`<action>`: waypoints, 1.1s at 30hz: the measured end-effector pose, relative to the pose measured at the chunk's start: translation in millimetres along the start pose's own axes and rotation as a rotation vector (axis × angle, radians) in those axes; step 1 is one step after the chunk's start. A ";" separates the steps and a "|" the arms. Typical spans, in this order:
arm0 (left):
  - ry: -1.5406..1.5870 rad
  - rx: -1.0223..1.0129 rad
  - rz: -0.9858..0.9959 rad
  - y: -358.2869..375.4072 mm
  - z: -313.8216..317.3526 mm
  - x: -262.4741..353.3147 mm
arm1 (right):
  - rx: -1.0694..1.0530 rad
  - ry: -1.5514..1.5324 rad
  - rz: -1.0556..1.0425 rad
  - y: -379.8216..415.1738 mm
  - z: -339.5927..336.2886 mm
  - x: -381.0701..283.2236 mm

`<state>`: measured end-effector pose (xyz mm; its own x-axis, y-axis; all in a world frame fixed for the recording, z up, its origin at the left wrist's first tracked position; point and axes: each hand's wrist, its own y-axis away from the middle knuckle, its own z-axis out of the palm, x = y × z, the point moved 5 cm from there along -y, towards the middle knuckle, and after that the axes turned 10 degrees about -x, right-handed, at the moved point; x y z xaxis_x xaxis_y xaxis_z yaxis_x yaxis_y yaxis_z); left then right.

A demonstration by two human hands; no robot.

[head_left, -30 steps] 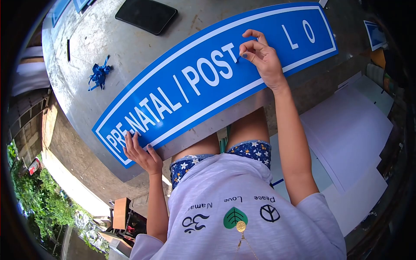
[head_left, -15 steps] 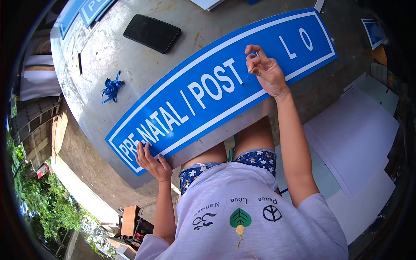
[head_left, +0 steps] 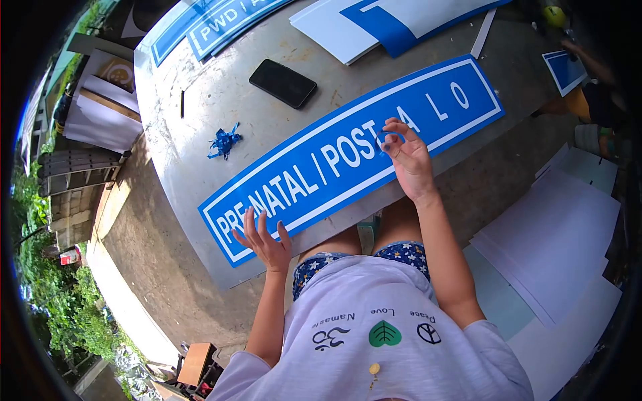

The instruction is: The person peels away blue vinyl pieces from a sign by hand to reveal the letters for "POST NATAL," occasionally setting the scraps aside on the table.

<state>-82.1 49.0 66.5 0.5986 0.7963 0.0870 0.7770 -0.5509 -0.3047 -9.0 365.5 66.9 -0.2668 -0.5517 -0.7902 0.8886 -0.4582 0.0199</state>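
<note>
A long, slightly curved blue sign with a white border lies across the metal table in front of me. White lettering on it reads PRE-NATAL / POST, with wider-spaced letters A, L and O toward the right. Over the sign's middle, between POST and the A, my right hand is closed in a pinch. A thin, curled blue strip of vinyl film shows at its fingertips. My left hand is open, fingers spread, just over the sign's lower left edge near PRE. Beyond the sign sits a crumpled clump of blue film scraps.
A black phone lies on the metal table, with a thin dark stick to its left. More blue signs and white sheets are at the far side. Large white panels lie low on my right.
The view has shifted, bringing more of the table's far side into sight. My left hand has lifted from the sign and spread its fingers. My right hand has drawn back, uncovering the A.
</note>
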 end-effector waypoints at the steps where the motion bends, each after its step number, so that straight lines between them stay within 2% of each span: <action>1: 0.239 -0.027 0.001 -14.6 -2.7 10.7 | 0.005 0.104 -0.002 8.8 11.8 -2.0; 2: 0.478 -0.053 0.011 -29.9 -6.7 23.2 | 0.012 0.207 -0.009 17.5 23.1 -3.8; 4: 0.672 0.009 0.046 -60.4 -30.9 58.8 | -0.012 0.265 -0.033 34.1 46.3 -6.5; 6: 0.965 -0.074 -0.047 -80.3 -51.6 84.8 | 0.005 0.490 -0.053 50.3 65.8 -10.1; 7: 0.981 -0.059 0.002 -85.0 -59.5 93.8 | 0.007 0.579 -0.055 58.3 74.4 -12.1; 10: 0.960 0.018 0.105 -81.5 -77.3 105.0 | -0.020 0.599 -0.155 78.7 94.6 -13.9; 12: 0.892 -0.019 0.148 -73.4 -84.2 104.3 | -0.031 0.631 -0.154 90.2 103.2 -15.6; 15: 0.897 0.036 0.151 -57.4 -87.1 95.7 | -0.042 0.749 -0.174 100.6 114.0 -20.7; 20: 0.926 0.073 0.102 -41.8 -87.8 79.1 | -0.141 0.781 -0.180 108.1 127.1 -11.8; 22: 0.925 0.065 0.149 -42.5 -89.7 74.4 | -0.129 0.719 -0.163 106.9 132.9 -9.1; 24: 0.899 0.044 0.140 -46.3 -84.7 60.8 | -0.150 0.693 -0.184 107.8 140.8 -11.8; 26: 0.808 -0.009 0.038 -59.5 -65.9 35.6 | -0.007 0.569 -0.156 111.2 133.8 -14.7; 30: 0.767 -0.024 -0.336 -114.1 26.1 -65.6 | 0.034 0.571 -0.166 127.2 105.3 -27.8; 32: 0.984 -0.215 -0.429 -149.2 101.9 -126.4 | 0.082 0.561 -0.174 143.8 76.2 -24.8; 33: 0.818 -0.209 -0.489 -156.5 88.3 -129.0 | 0.146 0.597 -0.170 156.3 56.0 -22.7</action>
<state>-298.1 54.5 19.3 0.0896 0.5726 0.8149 0.9474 -0.3015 0.1077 115.1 267.4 122.3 -0.1090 0.0012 -0.9940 0.7810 -0.6185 -0.0864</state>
